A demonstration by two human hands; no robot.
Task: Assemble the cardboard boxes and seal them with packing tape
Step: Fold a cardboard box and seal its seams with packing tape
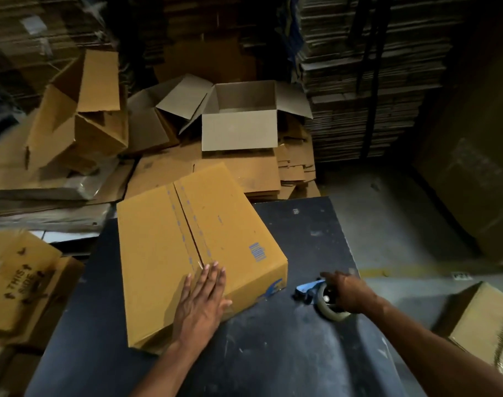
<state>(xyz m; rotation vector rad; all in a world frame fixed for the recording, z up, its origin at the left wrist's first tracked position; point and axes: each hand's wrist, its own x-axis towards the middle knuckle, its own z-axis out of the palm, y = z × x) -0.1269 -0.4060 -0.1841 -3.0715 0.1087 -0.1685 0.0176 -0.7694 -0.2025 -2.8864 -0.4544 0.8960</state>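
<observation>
Tall stacks of flattened brown cardboard are seen along the back wall. The dark, scuffed counter carries a closed yellow-brown cardboard box at its left half, flaps meeting at a centre seam. An open pale cardboard box is set well behind on piled sheets. The left hand is laid flat on the closed box, fingers straight. The right hand is closed over a blue tape dispenser resting on the counter beside the box.
</observation>
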